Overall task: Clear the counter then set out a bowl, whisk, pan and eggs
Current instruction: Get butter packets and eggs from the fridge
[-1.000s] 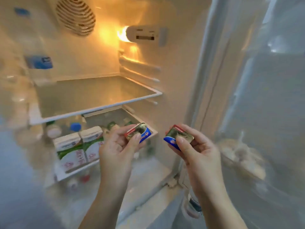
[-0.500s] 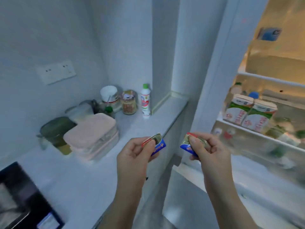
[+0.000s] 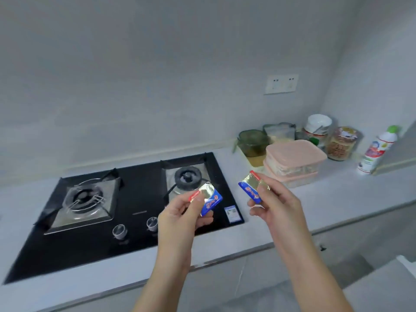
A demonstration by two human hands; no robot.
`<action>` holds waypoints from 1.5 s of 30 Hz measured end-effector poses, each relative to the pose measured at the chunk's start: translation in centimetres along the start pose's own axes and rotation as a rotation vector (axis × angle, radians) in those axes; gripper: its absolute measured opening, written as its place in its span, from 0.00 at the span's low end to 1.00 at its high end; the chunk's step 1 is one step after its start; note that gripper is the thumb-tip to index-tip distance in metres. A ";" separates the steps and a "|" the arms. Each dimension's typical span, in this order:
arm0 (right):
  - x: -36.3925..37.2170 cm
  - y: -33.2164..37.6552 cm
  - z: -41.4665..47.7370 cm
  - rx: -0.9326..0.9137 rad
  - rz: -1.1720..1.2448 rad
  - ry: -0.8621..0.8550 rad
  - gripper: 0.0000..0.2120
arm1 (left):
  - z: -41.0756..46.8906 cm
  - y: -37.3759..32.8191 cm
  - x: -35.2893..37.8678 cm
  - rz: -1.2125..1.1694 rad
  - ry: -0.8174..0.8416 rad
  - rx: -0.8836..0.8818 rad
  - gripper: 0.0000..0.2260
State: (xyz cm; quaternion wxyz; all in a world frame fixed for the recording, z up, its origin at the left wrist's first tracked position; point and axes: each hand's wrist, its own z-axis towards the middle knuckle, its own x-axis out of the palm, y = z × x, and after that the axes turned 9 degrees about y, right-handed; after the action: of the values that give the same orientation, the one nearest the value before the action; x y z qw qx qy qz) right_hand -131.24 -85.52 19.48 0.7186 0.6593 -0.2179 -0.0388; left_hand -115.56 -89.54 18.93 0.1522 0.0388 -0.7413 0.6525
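our left grip [image 3: 177, 215] pinches a foil packet [image 3: 210, 200], and our right grip [image 3: 276, 206] pinches a second foil packet [image 3: 251, 188], both above the bench [image 3: 337, 199] by the hob's [image 3: 135, 199] right edge. they look light and squashable; we'd hold their edges gently.
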 end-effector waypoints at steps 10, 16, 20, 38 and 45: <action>25.2 -8.0 -6.7 0.150 -0.077 0.300 0.04 | -5.8 -5.5 -27.0 -0.014 -0.311 0.051 0.03; 36.1 -12.3 -8.3 0.249 -0.140 0.482 0.03 | -8.0 -6.5 -38.2 -0.132 -0.553 0.093 0.05; 41.9 -15.5 -7.8 0.342 -0.164 0.587 0.05 | -7.9 -7.0 -43.5 -0.177 -0.677 0.100 0.04; 70.1 -36.1 -3.8 0.854 -0.393 0.873 0.05 | -2.7 -4.8 -70.8 -0.418 -1.196 -0.056 0.05; 79.5 -43.0 -6.0 0.973 -0.539 0.834 0.02 | -1.0 -2.5 -83.3 -0.370 -1.238 -0.256 0.04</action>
State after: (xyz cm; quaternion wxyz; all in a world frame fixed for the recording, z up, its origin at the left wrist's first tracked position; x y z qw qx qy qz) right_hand -47.37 -112.69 -1.34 0.3303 0.8975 0.2550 0.1427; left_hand -35.54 -100.70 -1.59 -0.1894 0.5153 -0.7448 0.3794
